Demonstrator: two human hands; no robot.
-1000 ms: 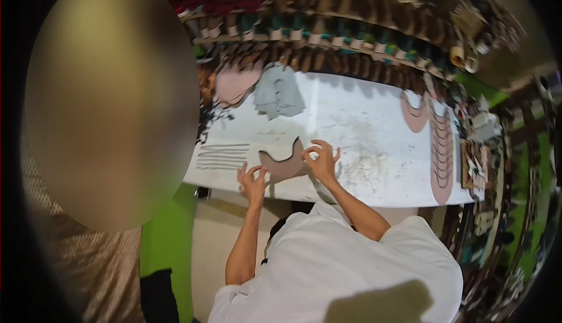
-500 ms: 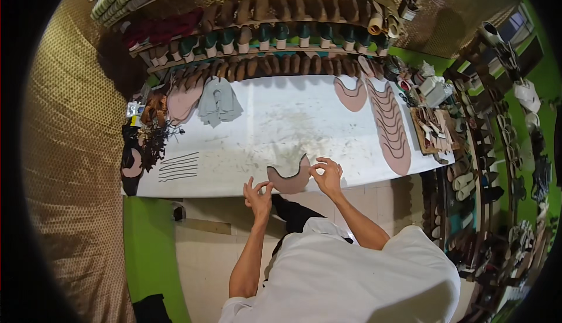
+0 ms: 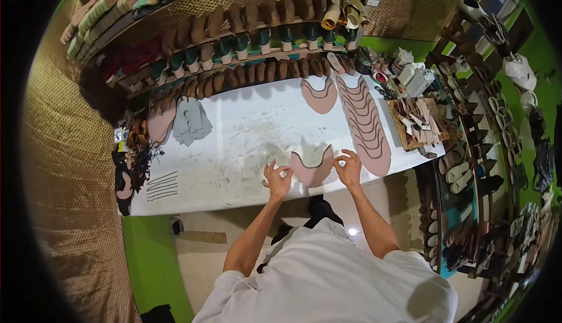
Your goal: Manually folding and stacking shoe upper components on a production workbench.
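Between my hands is a pink, U-shaped shoe-upper piece (image 3: 312, 174) with a dark strip along its curved inner edge. It is over the near edge of the white-covered table (image 3: 246, 147). My left hand (image 3: 277, 180) pinches its left tip between thumb and forefinger, the other fingers spread. At the opposite tip my right hand (image 3: 349, 169) holds it in a similar pinch. Just right of my right hand runs an overlapping row of matching pink pieces (image 3: 374, 160), each with a dark inner edge. Another small pink stack (image 3: 321, 104) lies farther back.
Several thin dark strips (image 3: 162, 186) lie at the table's left front, with grey cut pieces (image 3: 191, 122) behind them. A board of scraps and tools (image 3: 417, 124) sits at the right end. Shelves of brown shoe lasts (image 3: 252, 15) line the back; a shoe rack (image 3: 462, 173) stands at right.
Both hands have carried the pink piece right and slightly away from me, toward the overlapping row. It now shows broader and flatter. The whole view has shifted and turned.
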